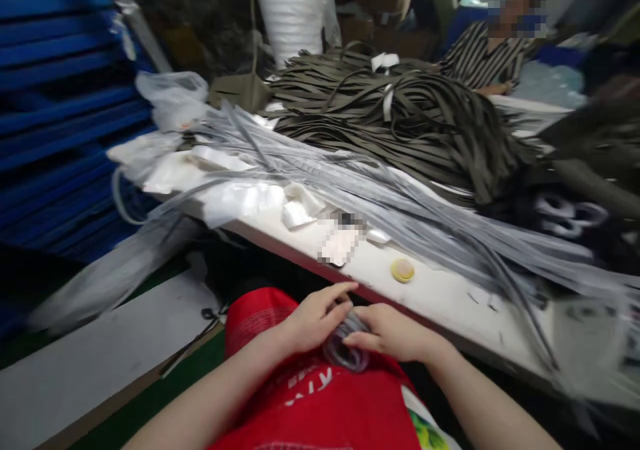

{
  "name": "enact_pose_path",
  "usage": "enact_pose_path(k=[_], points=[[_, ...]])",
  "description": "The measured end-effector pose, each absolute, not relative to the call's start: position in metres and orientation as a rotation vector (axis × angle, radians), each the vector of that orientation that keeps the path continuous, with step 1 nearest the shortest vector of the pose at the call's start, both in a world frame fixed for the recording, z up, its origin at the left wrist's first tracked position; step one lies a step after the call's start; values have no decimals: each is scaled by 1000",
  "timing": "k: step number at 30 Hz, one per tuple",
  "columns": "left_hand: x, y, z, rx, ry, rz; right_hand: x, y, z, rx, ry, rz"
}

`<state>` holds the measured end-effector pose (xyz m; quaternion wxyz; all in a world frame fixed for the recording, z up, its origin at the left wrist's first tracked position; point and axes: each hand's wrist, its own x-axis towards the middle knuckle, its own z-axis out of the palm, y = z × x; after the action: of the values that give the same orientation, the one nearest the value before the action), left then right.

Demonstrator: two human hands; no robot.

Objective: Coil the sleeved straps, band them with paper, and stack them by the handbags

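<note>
- we see a workshop by its long white worktop [443, 291]
- dark strips [425, 113] heap toward its far edge, grey strips [345, 180] nearer us
- past its left end we see a blue stack [65, 117]

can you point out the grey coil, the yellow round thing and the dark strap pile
grey coil [337, 346]: head view, on its looped strands
yellow round thing [403, 270]: head view, middle of its top
dark strap pile [425, 113]: head view, on straps near its middle

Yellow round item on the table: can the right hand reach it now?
Probably yes: the yellow round item lies close beyond the right hand, with only the table edge visibly between, but that hand holds the grey coil.
</note>
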<state>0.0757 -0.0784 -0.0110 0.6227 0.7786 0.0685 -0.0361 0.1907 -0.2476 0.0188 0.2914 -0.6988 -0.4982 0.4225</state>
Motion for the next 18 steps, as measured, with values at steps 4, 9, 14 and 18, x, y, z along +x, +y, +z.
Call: enact_pose_path(k=[4,9,14,18], points=[[76,-96,-12,2037,112,-166,170,-252,2,-2223,-1241,941],[82,-99,-15,2023,91,-184,182,-287,1,-2234,-1036,752],[83,-92,-19,1842,209,-296,245,-367,-5,-2693,-530,-41],[80,-95,-28,1791,273,-303,281,-415,-23,-2931,-317,-278]])
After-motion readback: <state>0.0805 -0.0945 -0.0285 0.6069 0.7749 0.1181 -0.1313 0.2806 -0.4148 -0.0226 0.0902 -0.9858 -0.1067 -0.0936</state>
